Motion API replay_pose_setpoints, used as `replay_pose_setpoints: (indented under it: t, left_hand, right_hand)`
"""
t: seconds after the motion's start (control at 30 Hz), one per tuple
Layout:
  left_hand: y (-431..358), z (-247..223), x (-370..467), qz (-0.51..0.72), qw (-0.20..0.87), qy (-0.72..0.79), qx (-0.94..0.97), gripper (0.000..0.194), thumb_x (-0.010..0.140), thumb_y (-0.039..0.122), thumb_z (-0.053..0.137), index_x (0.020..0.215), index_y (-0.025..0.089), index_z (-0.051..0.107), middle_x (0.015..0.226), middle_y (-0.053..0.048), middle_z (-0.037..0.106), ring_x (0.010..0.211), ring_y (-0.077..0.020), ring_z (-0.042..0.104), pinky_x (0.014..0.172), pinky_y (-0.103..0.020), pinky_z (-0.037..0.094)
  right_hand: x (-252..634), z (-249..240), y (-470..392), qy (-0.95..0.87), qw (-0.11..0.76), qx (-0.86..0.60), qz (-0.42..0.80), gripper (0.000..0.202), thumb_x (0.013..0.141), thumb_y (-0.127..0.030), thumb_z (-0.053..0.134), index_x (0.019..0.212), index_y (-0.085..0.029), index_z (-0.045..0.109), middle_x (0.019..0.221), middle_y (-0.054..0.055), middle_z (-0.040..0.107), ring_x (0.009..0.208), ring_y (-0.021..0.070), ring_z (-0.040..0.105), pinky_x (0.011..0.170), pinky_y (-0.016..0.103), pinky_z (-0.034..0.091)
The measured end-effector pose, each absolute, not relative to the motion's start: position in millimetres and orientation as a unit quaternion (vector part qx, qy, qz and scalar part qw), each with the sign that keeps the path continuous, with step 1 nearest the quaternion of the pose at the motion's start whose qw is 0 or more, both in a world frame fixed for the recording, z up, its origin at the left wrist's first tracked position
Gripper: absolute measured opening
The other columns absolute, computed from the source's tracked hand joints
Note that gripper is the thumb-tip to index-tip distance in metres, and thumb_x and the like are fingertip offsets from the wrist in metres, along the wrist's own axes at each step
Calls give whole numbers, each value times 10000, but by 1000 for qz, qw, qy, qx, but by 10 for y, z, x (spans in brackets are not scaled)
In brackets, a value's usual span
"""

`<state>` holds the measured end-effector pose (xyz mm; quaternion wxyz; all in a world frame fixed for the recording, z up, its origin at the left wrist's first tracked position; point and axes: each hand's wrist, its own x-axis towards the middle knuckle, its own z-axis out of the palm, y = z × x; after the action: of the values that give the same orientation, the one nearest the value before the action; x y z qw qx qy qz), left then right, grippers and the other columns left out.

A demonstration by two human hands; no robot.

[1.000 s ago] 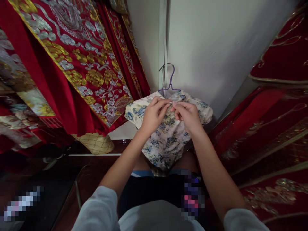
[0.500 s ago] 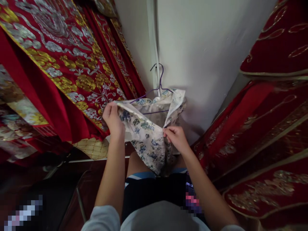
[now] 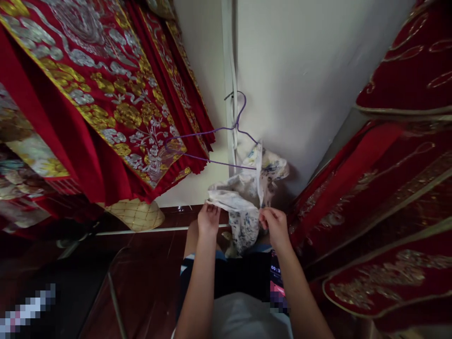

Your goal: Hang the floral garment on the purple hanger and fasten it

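A purple wire hanger (image 3: 212, 133) hangs by its hook from a pale strap on the wall. One shoulder of a floral shirt (image 3: 245, 228), whitish with blue flowers, still sits on the hanger's right arm, while the left arm is bare. My left hand (image 3: 209, 219) pinches the edge of the shirt's loose side, below the hanger's bar. My right hand (image 3: 273, 225) is closed on the front edge of the shirt, lower right. The cloth between them sags in folds above my lap.
Red cloth embroidered in gold and silver (image 3: 130, 108) hangs at the left, close to the hanger's bare end. More dark red embroidered cloth (image 3: 370, 188) fills the right side. A pale wall (image 3: 289, 70) stands behind. A lit phone (image 3: 278, 282) lies by my right thigh.
My left hand has drawn its side of the shirt off the hanger's left arm, moving right and down. My right hand has shifted slightly right and down with the cloth.
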<state>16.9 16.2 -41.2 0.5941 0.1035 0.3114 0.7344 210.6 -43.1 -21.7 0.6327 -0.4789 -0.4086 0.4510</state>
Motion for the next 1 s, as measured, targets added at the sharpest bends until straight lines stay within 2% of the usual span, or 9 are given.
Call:
replay_pose_setpoints:
  t: [0.2, 0.3, 0.37, 0.5, 0.6, 0.67, 0.77, 0.87, 1.0]
  left_hand:
    - [-60, -133, 271, 710, 591, 283, 258, 200, 746, 311, 769, 766, 168, 631, 796, -3, 615, 734, -118, 590, 717, -235, 464]
    - [-268, 71, 382, 657, 556, 288, 419, 234, 824, 405, 720, 790, 182, 658, 806, -24, 616, 771, -151, 594, 753, -265, 484]
    - [-418, 190, 471, 605, 512, 300, 531, 202, 892, 385, 656, 833, 193, 682, 873, -51, 654, 891, -196, 626, 870, -317, 488]
    - [-593, 332, 571, 492, 412, 300, 706, 186, 963, 323, 557, 943, 214, 707, 1042, -85, 677, 1105, -247, 610, 1004, -371, 445]
    - [-575, 293, 529, 495, 377, 347, 702, 208, 983, 342, 517, 953, 207, 672, 1029, -83, 662, 1066, -230, 611, 966, -346, 456]
    - [-542, 210, 461, 513, 408, 367, 660, 190, 974, 375, 533, 1009, 210, 621, 1019, -68, 649, 1007, -208, 613, 929, -321, 468]
    - [-542, 66, 339, 480, 491, 361, 631, 287, 961, 421, 550, 1172, 226, 549, 1093, -55, 640, 1051, -199, 594, 927, -300, 470]
    - [-589, -58, 185, 368, 523, 364, 677, 354, 966, 487, 503, 1088, 176, 621, 1001, -55, 666, 950, -198, 599, 822, -277, 481]
    - [-572, -160, -159, 250, 386, 446, 768, 364, 898, 485, 604, 833, 135, 681, 730, -15, 628, 675, -146, 536, 640, -241, 415]
  right_hand:
    - [2508, -333, -460, -527, 493, -550, 421, 371, 717, -399, 685, 459, -183, 531, 417, -49, 414, 448, 97, 361, 467, 233, 253]
    - [2438, -239, -473, -515, 535, -550, 382, 441, 750, -515, 716, 522, -184, 534, 492, -41, 463, 503, 108, 408, 501, 235, 305]
    - [2302, -162, -492, -500, 567, -525, 393, 438, 789, -591, 678, 629, -188, 614, 611, -7, 587, 605, 148, 528, 580, 251, 407]
    - [2016, -98, -548, -480, 535, -454, 526, 561, 829, -752, 524, 837, -229, 726, 851, 57, 726, 938, 232, 663, 815, 330, 520]
    - [1918, -116, -612, -434, 485, -390, 651, 692, 803, -846, 425, 893, -234, 735, 836, 70, 735, 957, 244, 686, 801, 359, 547]
    - [1917, -100, -655, -431, 446, -357, 699, 606, 725, -781, 630, 927, -219, 732, 836, 66, 744, 913, 251, 698, 786, 362, 554]
    - [1972, 39, -684, -408, 440, -359, 715, 526, 520, -444, 922, 935, -195, 717, 825, 42, 753, 786, 229, 698, 758, 341, 554]
    - [2093, 312, -622, -338, 513, -395, 683, 452, 486, -312, 911, 861, -189, 692, 751, 21, 734, 670, 201, 671, 690, 318, 547]
    - [2374, 692, -304, -406, 596, -454, 522, 231, 551, -260, 781, 728, -193, 648, 622, -19, 653, 556, 165, 587, 548, 270, 481]
